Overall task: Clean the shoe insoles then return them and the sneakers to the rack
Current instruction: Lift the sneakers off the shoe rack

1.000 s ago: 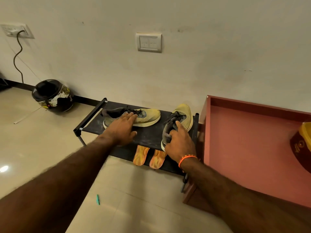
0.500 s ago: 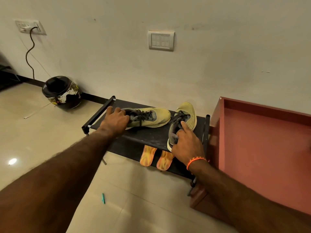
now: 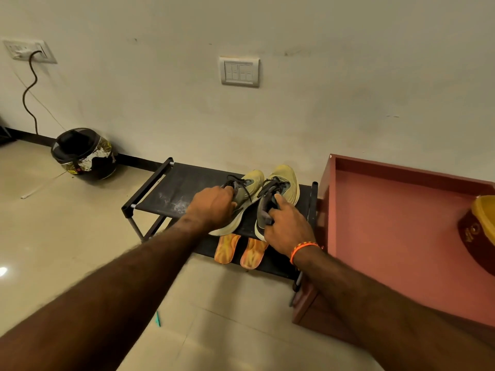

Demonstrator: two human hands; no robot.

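Note:
Two yellow-green sneakers stand side by side on the top shelf of the black rack (image 3: pixel 166 188), toes toward the wall. My left hand (image 3: pixel 213 207) grips the heel collar of the left sneaker (image 3: pixel 250 183). My right hand (image 3: pixel 285 227) grips the heel of the right sneaker (image 3: pixel 286 180), with its index finger lying along the collar. Two orange insoles (image 3: pixel 227 249) lie next to each other on the lower shelf, their front ends showing below the sneakers.
A red cabinet top (image 3: pixel 396 223) adjoins the rack's right side, with a yellow and maroon object (image 3: pixel 479 231) at its right edge. A black helmet (image 3: pixel 83 153) sits on the floor by the wall at left. A small green item (image 3: pixel 158 318) lies on the tiles.
My left hand has turned the left sneaker from lying sideways across the shelf and slid it right, so it now stands beside the right sneaker. My right hand stays on its sneaker's heel.

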